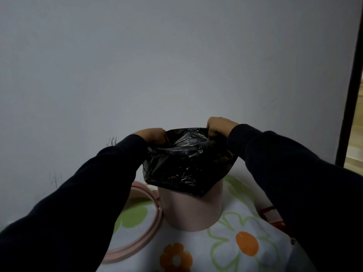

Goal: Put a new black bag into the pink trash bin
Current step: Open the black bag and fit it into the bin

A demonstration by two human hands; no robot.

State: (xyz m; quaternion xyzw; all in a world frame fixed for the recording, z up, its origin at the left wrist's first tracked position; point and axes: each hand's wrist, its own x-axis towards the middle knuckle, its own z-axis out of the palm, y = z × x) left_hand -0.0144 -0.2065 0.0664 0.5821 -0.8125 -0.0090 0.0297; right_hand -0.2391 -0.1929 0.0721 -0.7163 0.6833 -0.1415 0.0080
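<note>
A round pink trash bin (191,211) stands upright on a flower-patterned cloth. A crinkled black bag (186,163) sits in its mouth, its open top held up above the rim and its near side folded down over the bin's upper wall. My left hand (152,135) grips the bag's far left edge. My right hand (218,125) grips the far right edge. Both arms wear dark sleeves. The bin's rim is hidden under the bag.
A pink ring-shaped lid (144,218) lies on the cloth (231,250) left of the bin, partly behind my left sleeve. A small red object (272,214) shows at the right under my right sleeve. A pale wall stands close behind; a dark frame (351,85) runs up the right.
</note>
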